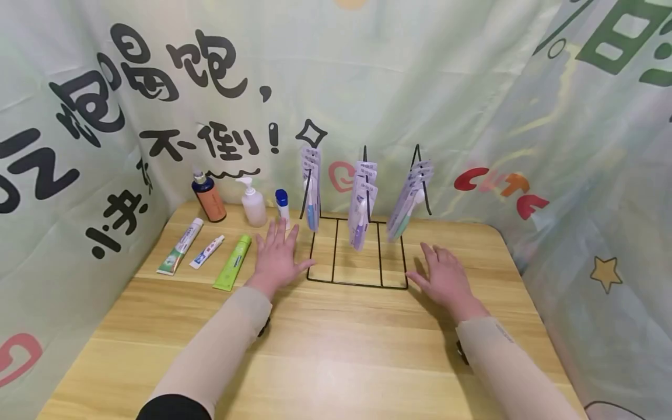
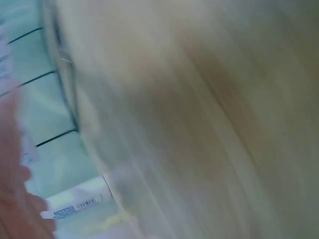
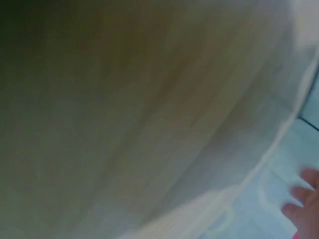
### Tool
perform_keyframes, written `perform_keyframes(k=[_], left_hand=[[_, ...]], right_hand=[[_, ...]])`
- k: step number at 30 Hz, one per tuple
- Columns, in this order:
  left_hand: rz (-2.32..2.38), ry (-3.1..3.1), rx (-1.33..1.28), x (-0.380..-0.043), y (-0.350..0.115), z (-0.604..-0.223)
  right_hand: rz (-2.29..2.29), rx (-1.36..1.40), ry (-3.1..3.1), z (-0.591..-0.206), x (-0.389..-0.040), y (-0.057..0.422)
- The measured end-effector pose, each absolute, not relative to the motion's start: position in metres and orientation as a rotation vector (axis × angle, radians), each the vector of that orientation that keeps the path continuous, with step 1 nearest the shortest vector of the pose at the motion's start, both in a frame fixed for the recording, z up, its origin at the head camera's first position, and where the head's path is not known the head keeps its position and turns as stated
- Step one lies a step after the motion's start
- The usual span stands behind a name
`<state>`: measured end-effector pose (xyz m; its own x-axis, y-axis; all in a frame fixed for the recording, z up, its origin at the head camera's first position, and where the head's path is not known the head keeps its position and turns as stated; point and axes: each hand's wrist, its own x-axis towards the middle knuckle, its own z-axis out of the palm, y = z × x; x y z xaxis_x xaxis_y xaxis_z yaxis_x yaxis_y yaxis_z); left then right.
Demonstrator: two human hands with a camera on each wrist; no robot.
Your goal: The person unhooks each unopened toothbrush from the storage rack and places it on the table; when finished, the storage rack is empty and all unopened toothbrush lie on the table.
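A black wire rack (image 1: 357,284) stands on the wooden table. Packaged toothbrushes hang from it in three groups: left (image 1: 311,192), middle (image 1: 361,213) and right (image 1: 408,204). My left hand (image 1: 277,259) spreads its fingers beside the rack's left side, its thumb close to the base frame; whether they touch I cannot tell. On the other side my right hand (image 1: 446,277) has its fingers extended, thumb near the base's right corner. Neither hand holds anything. The left wrist view shows part of the left hand (image 2: 15,194), and the right wrist view shows right-hand fingers (image 3: 301,194), both blurred.
Left of the rack stand an orange-labelled dark bottle (image 1: 210,198), a white pump bottle (image 1: 254,209) and a small blue-capped white bottle (image 1: 282,204). Before them lie a green-and-white tube (image 1: 180,248), a small white tube (image 1: 207,252) and a lime-green tube (image 1: 233,263). Printed curtains surround the table.
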<state>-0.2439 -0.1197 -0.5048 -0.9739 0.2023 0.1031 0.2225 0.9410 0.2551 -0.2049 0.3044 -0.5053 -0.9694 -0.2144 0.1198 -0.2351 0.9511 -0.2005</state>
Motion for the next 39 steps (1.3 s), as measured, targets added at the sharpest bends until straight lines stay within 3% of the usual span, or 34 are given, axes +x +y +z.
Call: perform_keyframes(k=[6, 10, 21, 34, 39], left_hand=[[-1.101, -3.061, -0.226, -0.233, -0.113, -0.506], [-1.291, -3.008, -0.205, -0.228, -0.108, -0.51], [-1.17, -3.048, -0.282, -0.222, -0.109, -0.531], [-1.117, -3.017, -0.288, -0.222, -0.108, -0.536], [-1.096, -3.008, -0.291, -0.223, -0.107, -0.537]], right_hand=[[0.44, 0.413, -2.921, -0.493, -0.183, 0.274], [0.632, 0.464, -2.805, -0.482, -0.172, 0.238], [1.044, 0.667, -2.589, -0.46, -0.171, 0.143], [1.103, 0.629, -2.567, -0.421, -0.205, 0.073], [1.298, 0.468, -2.479, -0.413, -0.228, 0.057]])
